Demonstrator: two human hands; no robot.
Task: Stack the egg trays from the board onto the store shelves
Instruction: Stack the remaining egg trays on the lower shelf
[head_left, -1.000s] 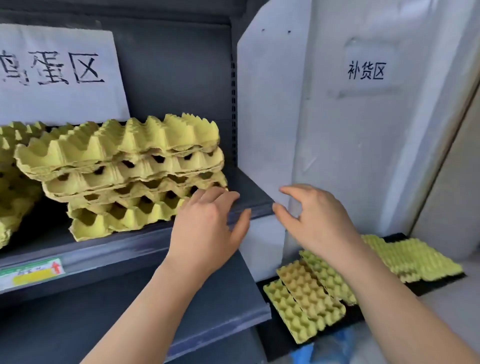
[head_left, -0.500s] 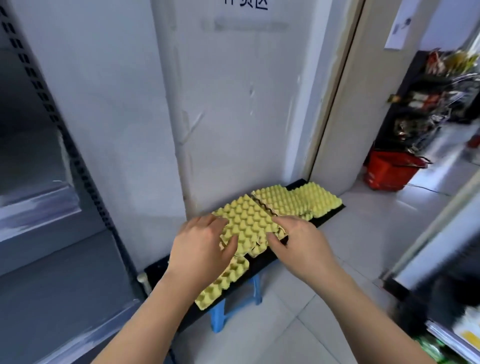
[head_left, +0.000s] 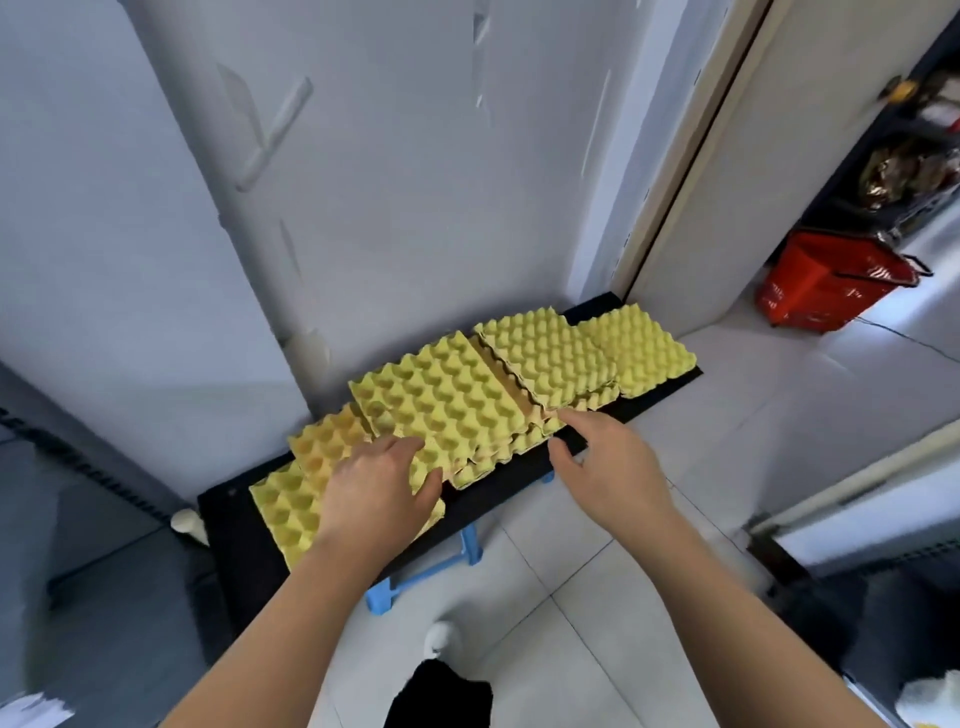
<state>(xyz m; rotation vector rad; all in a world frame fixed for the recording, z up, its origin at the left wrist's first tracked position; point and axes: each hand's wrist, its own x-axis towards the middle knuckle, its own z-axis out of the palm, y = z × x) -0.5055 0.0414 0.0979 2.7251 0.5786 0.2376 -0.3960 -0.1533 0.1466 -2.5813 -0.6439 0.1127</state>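
The egg trays (head_left: 441, 400) are looking yellow, with rows of little bumps and dips all over. One tray (head_left: 324, 441) is looking more orange. They are lying on a black board (head_left: 519, 475). A blue stool (head_left: 415, 571) is peeking out below. A red basket (head_left: 826, 286) is sitting on pale grey floor tiles (head_left: 597, 597).

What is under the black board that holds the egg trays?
Under the black board a blue stool frame shows at the near edge, standing on the tiled floor. The board covers the rest of it.
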